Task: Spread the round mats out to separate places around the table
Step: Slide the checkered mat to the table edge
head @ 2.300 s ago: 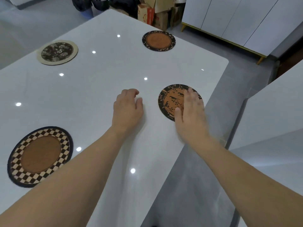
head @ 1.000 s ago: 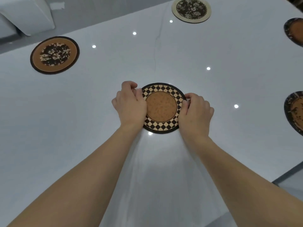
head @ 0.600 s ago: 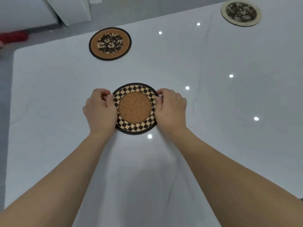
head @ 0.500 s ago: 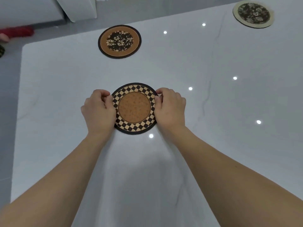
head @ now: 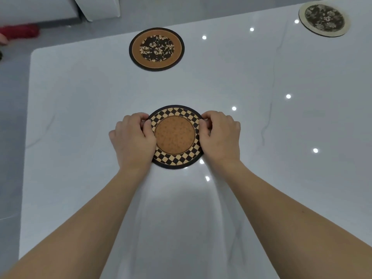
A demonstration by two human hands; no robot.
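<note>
A round mat with a black-and-tan checkered rim and a brown centre (head: pixel 174 135) lies flat in the middle of the white table (head: pixel 80 109). My left hand (head: pixel 132 139) grips its left edge, and my right hand (head: pixel 220 135) grips its right edge, fingers curled over the rim. A brown mat with a dark floral centre (head: pixel 156 49) lies farther away, close to the table's far edge. A cream-rimmed dark floral mat (head: pixel 324 18) lies at the far right.
The table's left edge and rounded far-left corner (head: pixel 35 54) border grey floor. White furniture (head: pixel 96 7) stands beyond the far edge, and something red (head: pixel 19 32) lies on the floor at the far left. Ceiling lights reflect off the glossy tabletop.
Earlier my right hand rested on an orange-and-black mat by the right edge; my view then swung left. Both hands now hold the checkered mat, almost still over the last half second.
</note>
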